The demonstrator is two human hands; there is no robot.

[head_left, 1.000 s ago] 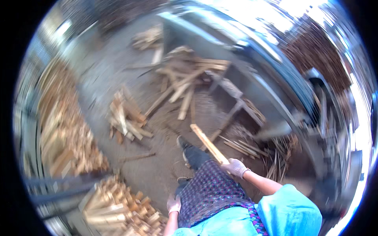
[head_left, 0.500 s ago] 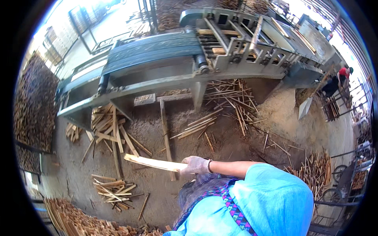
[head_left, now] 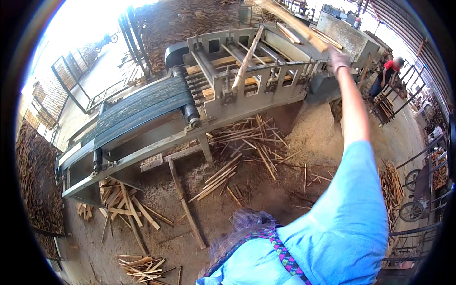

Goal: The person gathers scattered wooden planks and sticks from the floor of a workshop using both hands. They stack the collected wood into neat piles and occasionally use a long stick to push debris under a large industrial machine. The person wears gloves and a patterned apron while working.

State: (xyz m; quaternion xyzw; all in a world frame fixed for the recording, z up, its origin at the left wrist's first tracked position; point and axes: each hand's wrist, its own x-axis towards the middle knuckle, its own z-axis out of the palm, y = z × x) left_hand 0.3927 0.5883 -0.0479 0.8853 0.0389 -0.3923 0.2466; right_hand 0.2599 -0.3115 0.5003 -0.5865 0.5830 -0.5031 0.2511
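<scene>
My right hand [head_left: 338, 61], in a pale work glove, reaches far out at the upper right. It is closed on the near end of a long wooden slat [head_left: 299, 27], which points up and away to the left, a little smeared by motion. Below and beside the slat is a long grey machine with rollers [head_left: 256, 97]. Lying across its rollers is a round wooden pole [head_left: 248, 59], and more wood strips [head_left: 324, 37] rest on its right-hand top. Whether the held slat touches the machine, I cannot tell. My left hand is out of view.
A belt conveyor [head_left: 137, 107] extends left from the machine. Loose slats lie in piles [head_left: 118, 202] on the floor, with sawdust [head_left: 311, 130] under the machine's right end. Farther right, a person in red [head_left: 390, 71] stands by a rack; a wheeled cart [head_left: 422, 190] is nearer.
My right hand has swung from the lower middle to the upper right, carrying a wooden slat over the machine. The view has shifted as well.
</scene>
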